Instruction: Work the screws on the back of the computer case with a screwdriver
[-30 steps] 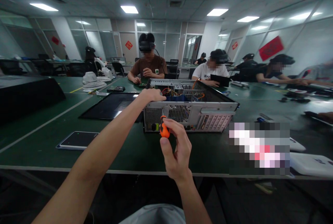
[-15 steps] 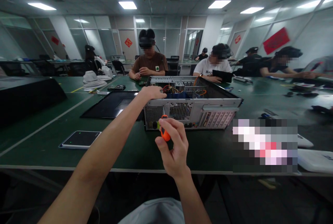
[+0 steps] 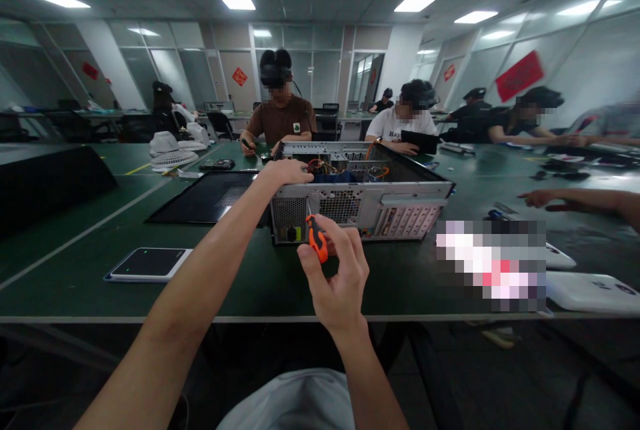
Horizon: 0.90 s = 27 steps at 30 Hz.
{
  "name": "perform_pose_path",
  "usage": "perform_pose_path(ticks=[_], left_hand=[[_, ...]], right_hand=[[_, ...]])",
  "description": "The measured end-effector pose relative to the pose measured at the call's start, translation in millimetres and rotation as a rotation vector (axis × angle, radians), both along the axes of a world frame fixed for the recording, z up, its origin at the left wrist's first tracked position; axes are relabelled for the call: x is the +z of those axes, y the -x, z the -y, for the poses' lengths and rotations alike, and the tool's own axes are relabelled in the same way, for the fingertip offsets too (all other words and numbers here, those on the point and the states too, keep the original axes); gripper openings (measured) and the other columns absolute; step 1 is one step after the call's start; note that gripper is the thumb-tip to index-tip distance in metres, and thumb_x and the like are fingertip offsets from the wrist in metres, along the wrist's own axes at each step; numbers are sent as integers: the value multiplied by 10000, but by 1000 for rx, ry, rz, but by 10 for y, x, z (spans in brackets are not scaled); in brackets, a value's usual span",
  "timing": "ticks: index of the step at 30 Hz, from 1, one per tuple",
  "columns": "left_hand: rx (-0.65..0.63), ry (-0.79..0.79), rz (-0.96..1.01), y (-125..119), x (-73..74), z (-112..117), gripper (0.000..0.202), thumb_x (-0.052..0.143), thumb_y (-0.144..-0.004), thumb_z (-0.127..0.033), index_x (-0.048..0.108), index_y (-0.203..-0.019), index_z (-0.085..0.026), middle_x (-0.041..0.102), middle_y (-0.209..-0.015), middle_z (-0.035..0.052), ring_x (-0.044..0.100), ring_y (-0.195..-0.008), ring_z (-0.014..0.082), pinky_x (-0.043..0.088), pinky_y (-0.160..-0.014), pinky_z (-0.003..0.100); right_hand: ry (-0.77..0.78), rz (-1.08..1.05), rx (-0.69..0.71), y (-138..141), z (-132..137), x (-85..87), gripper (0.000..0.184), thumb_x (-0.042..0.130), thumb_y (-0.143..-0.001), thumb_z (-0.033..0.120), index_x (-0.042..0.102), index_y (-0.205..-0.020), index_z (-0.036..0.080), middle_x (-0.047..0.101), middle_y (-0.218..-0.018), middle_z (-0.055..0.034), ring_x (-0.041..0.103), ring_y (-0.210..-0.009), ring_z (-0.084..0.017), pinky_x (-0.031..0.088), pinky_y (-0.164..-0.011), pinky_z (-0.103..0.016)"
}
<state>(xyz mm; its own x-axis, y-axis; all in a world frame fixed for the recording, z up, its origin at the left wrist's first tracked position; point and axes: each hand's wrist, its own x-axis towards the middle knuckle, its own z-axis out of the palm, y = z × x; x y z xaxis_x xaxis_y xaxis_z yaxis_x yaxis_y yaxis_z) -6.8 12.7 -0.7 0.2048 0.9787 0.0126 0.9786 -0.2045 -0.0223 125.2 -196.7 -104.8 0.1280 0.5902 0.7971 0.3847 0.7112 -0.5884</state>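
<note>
A computer case lies on its side with the top open and its rear panel towards me; wires show inside. My left hand is closed over the upper left edge of the case, its fingertips partly hidden inside. In my right hand is a screwdriver with an orange and black handle, pinched between thumb and fingers. Its thin shaft points up at the rear panel, between the two perforated grilles. Whether the tip sits in a screw is too small to tell.
A black side panel lies left of the case, a white and black device nearer me. White fans stand farther back. Right lie a blurred-out patch and a white device. A co-worker's hand reaches in there; others sit opposite.
The view has shifted slightly. The screwdriver handle now leans more to the left at its upper end, and my right fingers have shifted around it. A co-worker's arm has come in from the right.
</note>
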Motion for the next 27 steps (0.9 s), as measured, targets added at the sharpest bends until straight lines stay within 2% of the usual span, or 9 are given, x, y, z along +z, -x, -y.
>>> perform_pose_path(ticks=[3, 6, 9, 12, 15, 19, 21, 23, 27], left_hand=[[11, -3, -10, -3, 6, 21, 658, 411, -935, -606, 490, -1528, -333, 495, -1589, 34, 510, -1413, 322, 398, -1167, 444], [20, 0, -9, -6, 11, 42, 683, 410, -931, -617, 463, -1548, -327, 499, -1585, 42, 511, -1414, 321, 411, -1158, 438], [23, 9, -1, -9, 10, 51, 693, 425, -923, -620, 456, -1550, -328, 506, -1580, 44, 523, -1406, 313, 420, -1150, 433], [24, 8, 2, -13, 7, 52, 690, 424, -928, -599, 458, -1550, -302, 491, -1589, 65, 522, -1407, 317, 422, -1147, 443], [23, 10, -6, -16, 7, 53, 680, 406, -932, -591, 472, -1539, -292, 496, -1584, 71, 523, -1408, 311, 427, -1139, 431], [27, 5, -6, -14, 14, 53, 693, 415, -915, -618, 472, -1537, -316, 502, -1581, 50, 528, -1404, 311, 440, -1123, 410], [38, 2, -4, -11, 16, 52, 700, 430, -901, -642, 479, -1531, -342, 505, -1580, 38, 538, -1393, 324, 446, -1115, 417], [49, -5, -2, -9, 17, 51, 698, 441, -889, -660, 485, -1522, -371, 511, -1575, 24, 543, -1387, 330, 447, -1112, 425], [48, -6, 1, -15, 29, 59, 707, 447, -886, -652, 465, -1534, -371, 518, -1570, 35, 546, -1384, 331, 447, -1112, 444]], right_hand=[[98, 23, 5, 22, 34, 37, 222, 629, -973, 391, 710, -1073, 211, 652, -902, -31, 632, -790, -156, 534, -775, -309], [183, -40, 73, 38, 58, 53, 277, 686, -931, 458, 727, -1037, 206, 689, -911, -34, 649, -801, -157, 542, -764, -295], [274, -158, 193, 34, 82, 64, 381, 670, -930, 508, 698, -1162, 207, 709, -1000, -49, 658, -739, -135, 555, -637, -248], [301, -172, 280, 25, 97, 93, 493, 617, -959, 485, 572, -1359, 199, 732, -1088, -75, 690, -743, -136, 567, -594, -233], [296, -59, 175, 24, 98, 137, 500, 714, -888, 481, 607, -1287, 199, 762, -1017, -57, 677, -679, -130, 533, -563, -226], [287, 44, -88, 9, 101, 188, 390, 747, -831, 554, 702, -947, 185, 698, -701, -2, 590, -549, -125, 478, -567, -253], [342, 41, -98, -13, 101, 206, 395, 706, -855, 579, 693, -801, 188, 618, -578, 24, 524, -495, -111, 438, -544, -249], [425, -54, 9, -35, 88, 216, 417, 726, -830, 590, 676, -737, 187, 605, -570, 27, 500, -490, -102, 404, -509, -235], [656, -347, 407, -28, 7, 177, 471, 813, -724, 606, 645, -697, 167, 607, -543, 21, 468, -433, -81, 336, -412, -208]])
